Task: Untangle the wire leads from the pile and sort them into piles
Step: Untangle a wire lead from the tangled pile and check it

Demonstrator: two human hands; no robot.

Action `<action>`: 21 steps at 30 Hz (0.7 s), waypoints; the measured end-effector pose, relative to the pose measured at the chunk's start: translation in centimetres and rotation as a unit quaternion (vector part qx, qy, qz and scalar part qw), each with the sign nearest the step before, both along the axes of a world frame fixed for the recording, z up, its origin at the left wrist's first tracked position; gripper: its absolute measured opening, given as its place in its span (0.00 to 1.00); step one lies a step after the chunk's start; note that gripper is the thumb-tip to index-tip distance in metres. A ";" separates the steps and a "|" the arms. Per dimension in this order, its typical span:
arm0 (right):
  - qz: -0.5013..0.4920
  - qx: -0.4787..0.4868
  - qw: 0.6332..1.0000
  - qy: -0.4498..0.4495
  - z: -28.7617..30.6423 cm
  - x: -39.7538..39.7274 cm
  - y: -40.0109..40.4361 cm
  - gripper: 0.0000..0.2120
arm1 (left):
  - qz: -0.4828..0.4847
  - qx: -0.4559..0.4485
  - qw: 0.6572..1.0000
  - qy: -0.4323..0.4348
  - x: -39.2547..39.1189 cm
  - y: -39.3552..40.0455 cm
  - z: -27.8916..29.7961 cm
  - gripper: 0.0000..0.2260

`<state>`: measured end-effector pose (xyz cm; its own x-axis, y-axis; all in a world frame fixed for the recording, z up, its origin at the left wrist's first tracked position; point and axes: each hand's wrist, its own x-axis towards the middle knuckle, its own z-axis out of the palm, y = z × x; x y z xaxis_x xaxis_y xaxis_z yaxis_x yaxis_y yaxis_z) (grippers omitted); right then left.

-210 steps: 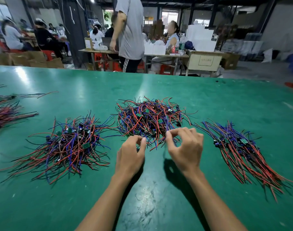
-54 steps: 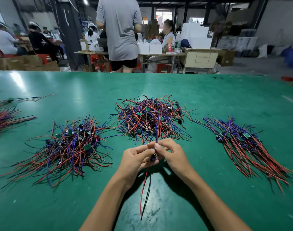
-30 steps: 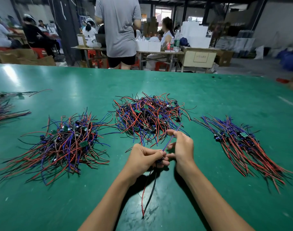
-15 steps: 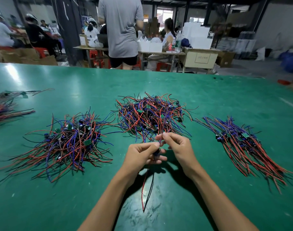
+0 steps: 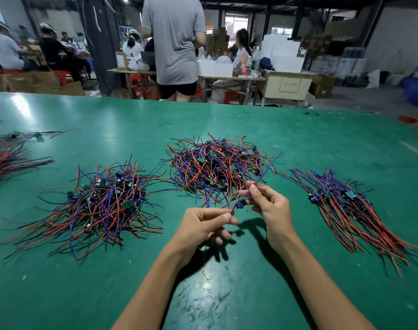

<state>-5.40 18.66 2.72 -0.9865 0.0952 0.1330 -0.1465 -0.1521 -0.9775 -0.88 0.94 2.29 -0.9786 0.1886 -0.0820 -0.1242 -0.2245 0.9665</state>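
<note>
Green matte table (image 5: 227, 120), scuffed & shiny near the front edge; its far edge runs across the upper frame, w/ bare surface between that edge & the wire piles, and more bare mat in front of the forearms.

Left hand (image 5: 201, 225) pinches the red end of one wire lead (image 5: 241, 202) btwn thumb & forefinger; other fingers curled under. Right hand (image 5: 272, 206) pinches the same lead's blue strands higher up, fingertips just above the small dark component. Lead is held off the table, just in front of the center tangled pile (image 5: 215, 167).

Center pile: rounded knot of thin red, blue, black wires w/ tiny green boards. Left pile (image 5: 101, 201) similar, looser, strands fanning toward the near-left. Right pile (image 5: 346, 206): leads laid roughly parallel, red tails trailing near-right, almost to the frame edge. More wire bundles (image 5: 6, 156) at far left, partly cut off.

Beyond the table: a standing person in a grey shirt (image 5: 174, 44), seated workers, boxes.
</note>
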 end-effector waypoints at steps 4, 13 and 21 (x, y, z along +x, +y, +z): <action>-0.029 0.003 1.000 0.003 -0.1 0.0 -0.2 0.06 | 0.049 -0.043 0.998 0.008 -0.5 -0.1 -0.2 0.06; 0.016 -0.086 0.996 -0.009 0.5 0.1 -0.5 0.08 | 0.140 -0.114 0.973 0.145 -0.5 -0.1 -0.6 0.08; 0.097 -0.251 0.961 -0.066 0.6 0.0 -0.7 0.07 | 0.268 -0.375 0.762 0.455 -0.6 -0.5 -1.7 0.12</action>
